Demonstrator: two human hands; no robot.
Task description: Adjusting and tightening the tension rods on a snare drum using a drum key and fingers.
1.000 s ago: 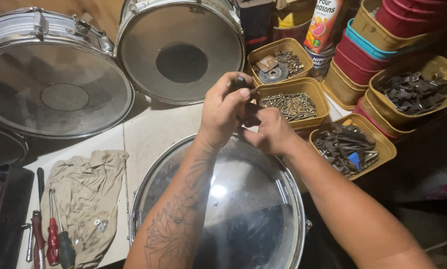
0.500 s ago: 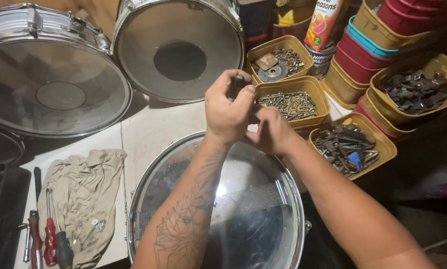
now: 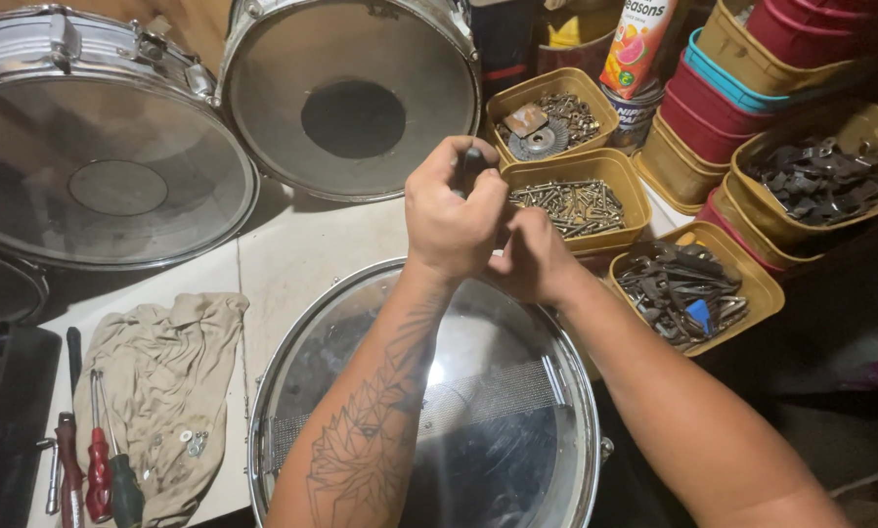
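Left hand [image 3: 451, 217] grips a small dark part [image 3: 469, 162] above the snare drum [image 3: 478, 411]; right hand [image 3: 535, 259], fingers curled, touches it. Screw tub [image 3: 576, 200] lies just beyond, on the tabletop [image 3: 292, 259].

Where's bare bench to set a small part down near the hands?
One pale bare patch of bench top lies between the two rear drums, the beige rag and the near snare drum. Right of both hands it is crowded: yellow tubs of screws and metal parts sit packed together.
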